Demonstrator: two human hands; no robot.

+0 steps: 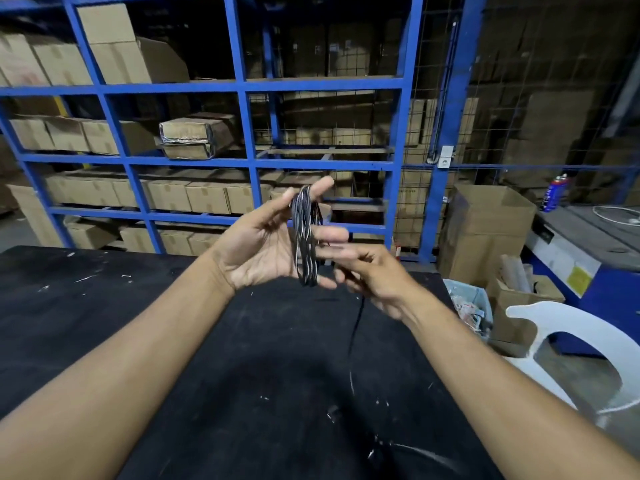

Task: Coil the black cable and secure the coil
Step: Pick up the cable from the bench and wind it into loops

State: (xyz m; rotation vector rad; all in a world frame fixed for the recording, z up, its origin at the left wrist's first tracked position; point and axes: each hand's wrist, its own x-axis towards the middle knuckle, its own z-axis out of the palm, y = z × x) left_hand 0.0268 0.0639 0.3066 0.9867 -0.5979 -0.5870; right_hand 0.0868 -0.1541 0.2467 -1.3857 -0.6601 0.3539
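The black cable point(305, 237) is wound in several loops around the spread fingers of my left hand point(263, 244), which is raised palm-up above the black table point(104, 306). The coil stands upright across the fingers, from the index finger down to the little finger. My right hand point(370, 275) sits just right of the coil and pinches the loose run of cable. That free strand point(355, 337) drops from the right hand to the table and trails toward the near edge, where its end is blurred.
Blue shelving point(242, 88) stacked with cardboard boxes fills the background behind the table. To the right are an open cardboard box point(491, 230), a bin of scraps point(471, 306), a white plastic chair point(581, 344) and a spray can point(554, 192) on a machine.
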